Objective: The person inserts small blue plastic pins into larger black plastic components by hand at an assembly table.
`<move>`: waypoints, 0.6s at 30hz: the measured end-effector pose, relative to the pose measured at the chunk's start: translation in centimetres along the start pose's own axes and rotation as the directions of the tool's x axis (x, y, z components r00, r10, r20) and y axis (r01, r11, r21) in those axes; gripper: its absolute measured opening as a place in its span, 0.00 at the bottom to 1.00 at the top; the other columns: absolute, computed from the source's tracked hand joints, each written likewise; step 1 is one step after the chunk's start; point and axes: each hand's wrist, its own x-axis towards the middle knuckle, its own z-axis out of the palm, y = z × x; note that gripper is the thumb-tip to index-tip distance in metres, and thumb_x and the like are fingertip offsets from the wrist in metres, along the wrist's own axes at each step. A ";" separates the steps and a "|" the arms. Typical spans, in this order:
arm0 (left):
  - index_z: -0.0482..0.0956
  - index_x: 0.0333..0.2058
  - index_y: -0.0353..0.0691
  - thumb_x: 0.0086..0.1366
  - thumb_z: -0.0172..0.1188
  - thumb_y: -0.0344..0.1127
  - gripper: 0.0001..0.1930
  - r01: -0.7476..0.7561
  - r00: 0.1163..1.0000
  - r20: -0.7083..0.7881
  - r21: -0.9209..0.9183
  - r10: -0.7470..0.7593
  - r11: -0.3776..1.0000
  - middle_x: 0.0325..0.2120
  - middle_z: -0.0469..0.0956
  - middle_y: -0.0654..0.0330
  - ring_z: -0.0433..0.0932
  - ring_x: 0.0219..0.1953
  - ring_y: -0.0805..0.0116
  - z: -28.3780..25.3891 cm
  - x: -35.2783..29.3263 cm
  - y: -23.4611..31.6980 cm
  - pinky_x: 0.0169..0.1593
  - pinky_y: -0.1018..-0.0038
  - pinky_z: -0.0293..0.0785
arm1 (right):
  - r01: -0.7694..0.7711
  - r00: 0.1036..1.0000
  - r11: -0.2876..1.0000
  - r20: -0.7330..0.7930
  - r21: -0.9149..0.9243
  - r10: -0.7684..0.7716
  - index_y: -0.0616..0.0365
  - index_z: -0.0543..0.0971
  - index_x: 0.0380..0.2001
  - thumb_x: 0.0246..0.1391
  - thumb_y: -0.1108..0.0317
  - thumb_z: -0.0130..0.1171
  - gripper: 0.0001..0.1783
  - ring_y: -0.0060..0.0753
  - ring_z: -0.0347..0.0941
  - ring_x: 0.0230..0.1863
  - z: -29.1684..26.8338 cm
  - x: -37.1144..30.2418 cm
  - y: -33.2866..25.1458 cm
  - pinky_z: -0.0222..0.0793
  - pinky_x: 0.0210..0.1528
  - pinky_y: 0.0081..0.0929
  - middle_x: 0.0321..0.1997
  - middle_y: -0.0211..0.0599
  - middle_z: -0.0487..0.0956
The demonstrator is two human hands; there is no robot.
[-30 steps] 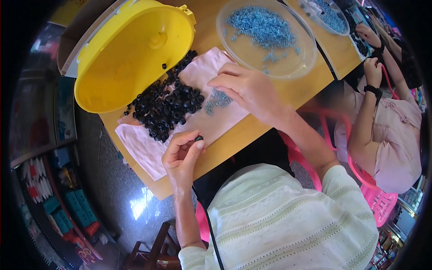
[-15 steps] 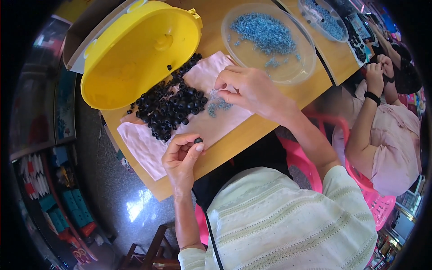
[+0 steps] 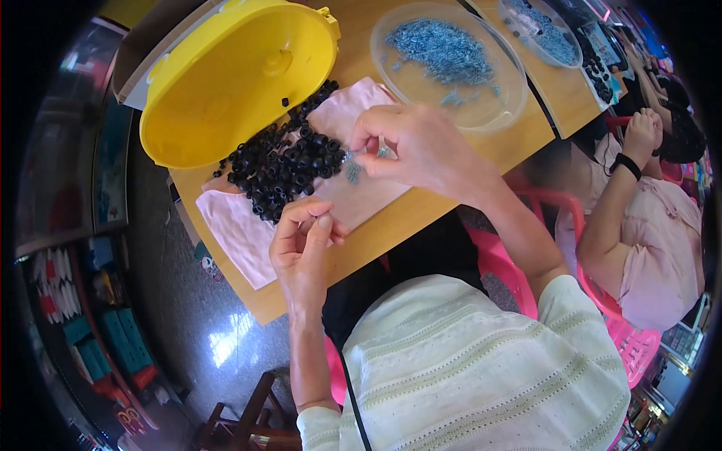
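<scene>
- Broadly, a wooden table
- Yellow tub, far left
- Pink cloth, nearer
- Right hand: fingertips nearly meeting, grasp unclear
- Left hand, near: fingertips pinched, cannot tell on what
- Black beads, heaped on cloth, left
- Blue beads, on cloth beside right hand

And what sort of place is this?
Perhaps a small shop used as a workroom: shelved goods stand at the left, and loose black pieces lie on pink cloth near a clear tray of blue bits.
</scene>
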 end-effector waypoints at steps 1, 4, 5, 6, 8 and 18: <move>0.76 0.40 0.35 0.63 0.58 0.23 0.07 0.007 1.000 -0.020 -0.016 -0.007 1.000 0.44 0.73 0.58 0.77 0.32 0.74 0.1 0.1 0.0 0.35 0.81 0.73 | -0.030 0.998 0.995 0.059 0.100 0.024 0.55 0.78 0.30 0.46 0.69 0.63 0.07 0.25 0.73 0.22 0.0 -0.2 -0.4 0.67 0.26 0.22 0.24 0.31 0.78; 0.76 0.40 0.35 0.62 0.58 0.22 0.08 -0.008 0.998 -0.058 -0.020 0.007 1.000 0.44 0.72 0.57 0.77 0.32 0.75 0.0 0.0 -0.1 0.34 0.81 0.72 | -0.116 0.980 0.974 0.180 0.194 0.081 0.57 0.78 0.31 0.47 0.68 0.64 0.08 0.22 0.70 0.22 0.4 -0.8 -1.5 0.67 0.26 0.21 0.24 0.30 0.78; 0.76 0.40 0.35 0.62 0.59 0.22 0.08 -0.032 0.997 -0.068 -0.011 0.031 0.999 0.44 0.72 0.57 0.77 0.32 0.75 0.0 0.0 -0.1 0.35 0.81 0.73 | -0.122 0.980 0.973 0.181 0.195 0.086 0.57 0.78 0.31 0.47 0.68 0.64 0.08 0.22 0.70 0.22 0.6 -0.9 -1.7 0.67 0.26 0.21 0.24 0.30 0.78; 0.76 0.40 0.35 0.62 0.59 0.22 0.08 -0.026 0.997 -0.067 -0.011 0.025 1.000 0.44 0.72 0.57 0.77 0.32 0.75 0.0 0.0 -0.1 0.35 0.81 0.73 | -0.097 0.981 0.978 0.184 0.187 0.062 0.58 0.77 0.30 0.47 0.68 0.64 0.08 0.23 0.71 0.22 0.7 -1.0 -1.8 0.67 0.26 0.22 0.25 0.31 0.78; 0.77 0.42 0.35 0.61 0.60 0.21 0.11 -0.107 0.990 -0.083 0.114 0.116 0.988 0.44 0.72 0.57 0.77 0.32 0.75 0.1 0.0 0.0 0.36 0.82 0.75 | -0.072 0.981 0.981 0.189 0.183 0.037 0.58 0.77 0.30 0.46 0.68 0.64 0.08 0.24 0.72 0.23 1.1 -1.2 -1.9 0.68 0.26 0.23 0.25 0.31 0.78; 0.78 0.44 0.33 0.60 0.60 0.21 0.13 -0.194 0.980 0.011 0.293 0.199 0.936 0.45 0.70 0.56 0.78 0.36 0.74 0.3 0.1 -0.3 0.38 0.80 0.79 | -0.027 0.984 0.969 0.176 0.244 -0.017 0.60 0.76 0.28 0.47 0.68 0.65 0.09 0.28 0.74 0.25 2.5 -1.4 -1.8 0.68 0.27 0.26 0.25 0.34 0.77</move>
